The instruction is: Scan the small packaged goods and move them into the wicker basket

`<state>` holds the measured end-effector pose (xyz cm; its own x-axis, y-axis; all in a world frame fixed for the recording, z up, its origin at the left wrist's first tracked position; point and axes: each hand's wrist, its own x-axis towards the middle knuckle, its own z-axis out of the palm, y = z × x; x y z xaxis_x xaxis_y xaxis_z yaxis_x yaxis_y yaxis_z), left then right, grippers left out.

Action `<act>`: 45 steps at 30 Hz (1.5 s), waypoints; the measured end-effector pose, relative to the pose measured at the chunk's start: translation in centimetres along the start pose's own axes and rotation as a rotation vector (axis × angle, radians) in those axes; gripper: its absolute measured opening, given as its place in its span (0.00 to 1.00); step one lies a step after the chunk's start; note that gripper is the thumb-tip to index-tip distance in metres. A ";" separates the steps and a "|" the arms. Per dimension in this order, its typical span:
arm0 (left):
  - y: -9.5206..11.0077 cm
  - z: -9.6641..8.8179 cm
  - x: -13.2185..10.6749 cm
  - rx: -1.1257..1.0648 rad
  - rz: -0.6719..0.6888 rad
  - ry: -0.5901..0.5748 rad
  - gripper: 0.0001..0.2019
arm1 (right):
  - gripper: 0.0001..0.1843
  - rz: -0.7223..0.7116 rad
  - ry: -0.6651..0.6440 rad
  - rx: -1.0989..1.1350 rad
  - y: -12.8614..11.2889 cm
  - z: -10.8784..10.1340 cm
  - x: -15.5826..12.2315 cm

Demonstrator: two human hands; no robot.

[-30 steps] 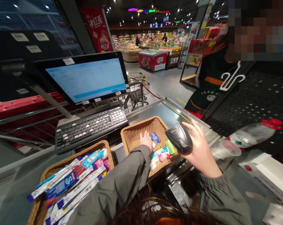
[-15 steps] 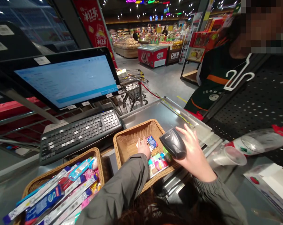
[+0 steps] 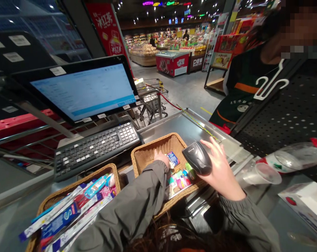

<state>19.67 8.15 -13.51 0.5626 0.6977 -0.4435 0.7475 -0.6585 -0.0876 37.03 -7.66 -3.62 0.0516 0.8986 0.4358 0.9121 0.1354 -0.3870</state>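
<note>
My right hand point(image 3: 222, 169) grips a dark barcode scanner point(image 3: 197, 157), thumb underneath, some fingers stretched out past it. The scanner is above the right side of a brown woven basket point(image 3: 140, 151). My left hand point(image 3: 161, 157) reaches into this basket with its fingers mostly curled; what they hold, if anything, is hidden. Beside it lies a small blue and white packet point(image 3: 173, 158). Nearer me in the basket are a colourful pack point(image 3: 179, 183) and a green item point(image 3: 190, 170), partly covered by the scanner and my sleeve.
At the left, a second woven basket point(image 3: 117, 176) holds long packs and a blue packet point(image 3: 60, 221). Behind stand a keyboard point(image 3: 98, 148) and a monitor point(image 3: 87, 92). To the right are a plastic cup point(image 3: 265, 173), a bottle point(image 3: 289, 161) and an aproned person point(image 3: 242, 87).
My left hand's fingers have gone from spread to more curled inside the basket. The whole view has shifted slightly to the left. My right hand still holds the scanner.
</note>
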 end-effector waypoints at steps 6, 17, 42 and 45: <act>-3.7 -5.7 -6.3 0.057 0.122 0.402 0.18 | 0.18 -0.061 0.031 0.004 -2.0 0.0 -0.1; -8.8 -5.9 -18.1 0.185 -0.027 1.014 0.06 | 0.21 -0.205 -0.004 -0.014 -7.8 1.0 -0.3; -14.7 -0.8 -30.3 0.134 -0.288 1.036 0.10 | 0.20 -0.505 -0.141 0.049 -19.8 3.9 -1.2; -15.1 -0.5 -31.2 0.146 -0.318 1.032 0.10 | 0.20 -0.514 -0.150 0.061 -20.7 4.0 -1.2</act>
<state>-9.02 -3.49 2.04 0.4274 0.6981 0.5745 0.9004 -0.3856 -0.2013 16.43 -9.90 0.60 -0.4585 0.7591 0.4620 0.7786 0.5938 -0.2029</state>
